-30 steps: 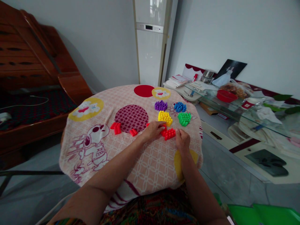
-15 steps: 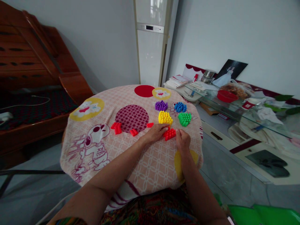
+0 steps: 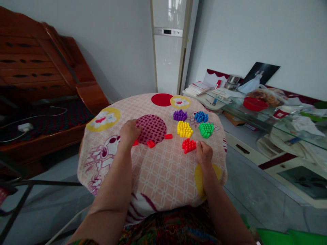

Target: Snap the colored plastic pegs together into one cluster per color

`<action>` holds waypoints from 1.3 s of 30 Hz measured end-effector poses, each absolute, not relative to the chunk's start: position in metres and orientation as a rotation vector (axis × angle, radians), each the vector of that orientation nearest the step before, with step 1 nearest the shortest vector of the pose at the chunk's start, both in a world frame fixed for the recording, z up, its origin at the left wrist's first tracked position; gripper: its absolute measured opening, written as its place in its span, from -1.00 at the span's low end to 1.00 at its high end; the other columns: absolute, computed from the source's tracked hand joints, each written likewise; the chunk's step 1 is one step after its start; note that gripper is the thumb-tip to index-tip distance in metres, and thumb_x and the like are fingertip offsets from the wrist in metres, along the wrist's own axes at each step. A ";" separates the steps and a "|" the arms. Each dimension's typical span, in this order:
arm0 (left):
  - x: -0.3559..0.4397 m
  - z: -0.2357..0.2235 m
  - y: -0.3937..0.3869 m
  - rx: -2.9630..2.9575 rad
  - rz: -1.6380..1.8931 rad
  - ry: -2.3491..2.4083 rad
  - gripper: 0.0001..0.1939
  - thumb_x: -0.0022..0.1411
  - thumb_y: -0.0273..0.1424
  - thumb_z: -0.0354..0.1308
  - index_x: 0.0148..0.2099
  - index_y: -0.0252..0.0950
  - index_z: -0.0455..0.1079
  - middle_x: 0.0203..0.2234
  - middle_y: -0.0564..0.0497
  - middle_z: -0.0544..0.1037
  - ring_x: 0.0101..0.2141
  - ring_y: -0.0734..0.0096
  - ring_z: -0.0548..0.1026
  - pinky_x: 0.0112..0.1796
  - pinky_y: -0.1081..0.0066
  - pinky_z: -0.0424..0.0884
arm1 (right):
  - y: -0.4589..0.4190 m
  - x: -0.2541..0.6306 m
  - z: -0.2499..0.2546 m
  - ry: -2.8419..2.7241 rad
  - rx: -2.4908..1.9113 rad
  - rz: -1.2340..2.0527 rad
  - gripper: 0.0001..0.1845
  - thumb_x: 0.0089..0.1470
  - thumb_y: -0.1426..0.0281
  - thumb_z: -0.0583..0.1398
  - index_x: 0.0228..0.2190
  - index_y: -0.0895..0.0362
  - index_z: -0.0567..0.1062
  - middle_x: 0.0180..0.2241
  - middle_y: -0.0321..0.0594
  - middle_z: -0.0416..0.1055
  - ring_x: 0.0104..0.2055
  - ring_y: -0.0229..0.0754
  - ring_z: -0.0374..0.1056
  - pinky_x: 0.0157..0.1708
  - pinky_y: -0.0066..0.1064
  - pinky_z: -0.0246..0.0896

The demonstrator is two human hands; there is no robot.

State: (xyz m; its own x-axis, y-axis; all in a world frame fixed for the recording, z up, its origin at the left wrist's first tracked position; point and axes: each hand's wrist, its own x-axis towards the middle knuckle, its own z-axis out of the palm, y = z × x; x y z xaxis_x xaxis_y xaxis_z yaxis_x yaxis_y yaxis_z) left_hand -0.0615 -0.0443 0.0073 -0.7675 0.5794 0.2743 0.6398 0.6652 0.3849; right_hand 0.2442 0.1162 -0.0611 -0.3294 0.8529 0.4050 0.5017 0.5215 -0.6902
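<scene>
My left hand (image 3: 129,130) lies over loose red pieces at the left edge of the maroon checked circle (image 3: 151,124), fingers curled down on them; a bit of red (image 3: 135,142) shows under it. My right hand (image 3: 203,153) rests beside the red cluster of pegs (image 3: 189,145), fingertips touching its right side. Two more loose red pieces (image 3: 151,144) (image 3: 168,136) lie between my hands. Behind are yellow (image 3: 184,129), green (image 3: 205,129), purple (image 3: 180,115) and blue (image 3: 201,116) peg clusters. All sit on a pink cartoon-print cloth (image 3: 153,170) over a round table.
A wooden bench (image 3: 43,88) with a white charger stands at the left. A tall white appliance (image 3: 168,47) is behind the table. To the right, a glass-topped low cabinet (image 3: 268,115) carries books, a red bowl, a photo and clutter. Green plastic (image 3: 291,236) shows at bottom right.
My left hand left the red cluster and travelled left to the loose red pieces by the maroon circle. The right hand stayed at the cluster. The view shifted slightly left.
</scene>
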 end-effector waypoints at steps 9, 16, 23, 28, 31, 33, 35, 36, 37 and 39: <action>-0.108 -0.014 -0.072 -1.141 -0.497 -3.054 -0.70 0.08 -0.14 0.30 -0.44 -0.29 0.44 -0.67 0.02 0.42 -0.45 0.24 0.47 -0.34 0.30 0.40 | 0.116 0.244 -0.059 -2.000 -1.124 0.572 -0.57 0.19 0.18 -0.03 -0.61 0.10 0.33 -0.63 -0.27 0.31 -0.51 -0.23 0.17 -0.44 -0.40 -0.08; -0.074 0.007 -0.045 -1.223 -0.599 -2.919 -0.83 0.01 -0.28 0.29 -0.51 -0.25 0.45 -0.64 -0.01 0.47 -0.50 0.29 0.46 -0.43 0.38 0.33 | 0.116 0.244 -0.061 -2.001 -1.102 0.558 -0.57 0.20 0.18 -0.04 -0.61 0.09 0.30 -0.64 -0.29 0.28 -0.53 -0.24 0.14 -0.45 -0.40 -0.09; 0.013 0.028 -0.013 -1.600 -1.336 -2.503 -0.79 0.11 -0.35 0.14 -0.20 -0.30 0.45 -0.43 0.02 0.56 -0.42 0.40 0.49 -0.37 0.46 0.39 | 0.119 0.245 -0.063 -1.993 -1.133 0.583 -0.56 0.21 0.20 -0.05 -0.61 0.10 0.32 -0.65 -0.28 0.27 -0.53 -0.24 0.14 -0.47 -0.41 -0.11; 0.090 0.021 0.005 -1.949 -1.418 -2.281 -0.94 0.10 -0.44 0.16 -0.31 -0.28 0.39 -0.45 0.04 0.53 -0.46 0.46 0.46 -0.38 0.46 0.35 | 0.117 0.245 -0.061 -1.989 -1.116 0.551 -0.56 0.21 0.19 -0.05 -0.60 0.11 0.34 -0.65 -0.28 0.27 -0.54 -0.25 0.11 -0.47 -0.40 -0.13; 0.118 0.009 0.008 -2.048 -1.330 -2.207 -0.99 0.12 -0.45 0.15 -0.34 -0.26 0.36 -0.45 0.02 0.52 -0.44 0.42 0.45 -0.37 0.43 0.34 | 0.115 0.245 -0.059 -1.983 -1.085 0.556 -0.53 0.22 0.17 -0.06 -0.59 0.12 0.38 -0.62 -0.24 0.33 -0.53 -0.24 0.13 -0.47 -0.39 -0.10; 0.128 0.000 0.010 -2.084 -1.271 -2.168 -0.95 0.16 -0.44 0.14 -0.36 -0.26 0.34 -0.45 0.00 0.51 -0.41 0.40 0.45 -0.34 0.41 0.34 | 0.115 0.246 -0.058 -1.958 -1.075 0.596 -0.51 0.23 0.16 -0.07 -0.55 0.14 0.44 -0.57 -0.19 0.40 -0.51 -0.22 0.20 -0.45 -0.40 -0.04; 0.133 -0.008 0.013 -2.107 -1.207 -2.121 -0.93 0.21 -0.43 0.11 -0.35 -0.26 0.33 -0.42 -0.04 0.51 -0.38 0.36 0.46 -0.31 0.39 0.35 | 0.115 0.247 -0.058 -1.911 -1.067 0.673 -0.48 0.24 0.15 -0.09 -0.47 0.17 0.50 -0.50 -0.13 0.47 -0.46 -0.19 0.29 -0.41 -0.40 0.04; 0.135 -0.011 0.015 -2.112 -1.169 -2.090 -0.93 0.23 -0.43 0.10 -0.34 -0.26 0.33 -0.41 -0.06 0.51 -0.36 0.35 0.46 -0.29 0.38 0.36 | 0.115 0.247 -0.058 -1.886 -1.060 0.711 -0.46 0.25 0.14 -0.09 -0.43 0.18 0.53 -0.47 -0.11 0.50 -0.43 -0.17 0.32 -0.39 -0.39 0.08; 0.136 -0.015 0.017 -2.115 -1.127 -2.057 -0.92 0.25 -0.42 0.08 -0.32 -0.27 0.33 -0.39 -0.08 0.51 -0.33 0.33 0.46 -0.28 0.38 0.37 | 0.115 0.248 -0.059 -1.865 -1.053 0.740 -0.45 0.26 0.14 -0.10 -0.40 0.20 0.54 -0.45 -0.09 0.51 -0.42 -0.16 0.35 -0.37 -0.39 0.12; 0.136 -0.021 0.020 -2.120 -1.043 -1.991 -0.90 0.29 -0.42 0.05 -0.29 -0.28 0.35 -0.37 -0.11 0.51 -0.31 0.32 0.46 -0.25 0.37 0.38 | 0.116 0.248 -0.060 -1.847 -1.040 0.760 -0.42 0.26 0.12 -0.10 -0.37 0.21 0.56 -0.43 -0.08 0.53 -0.41 -0.15 0.37 -0.35 -0.38 0.15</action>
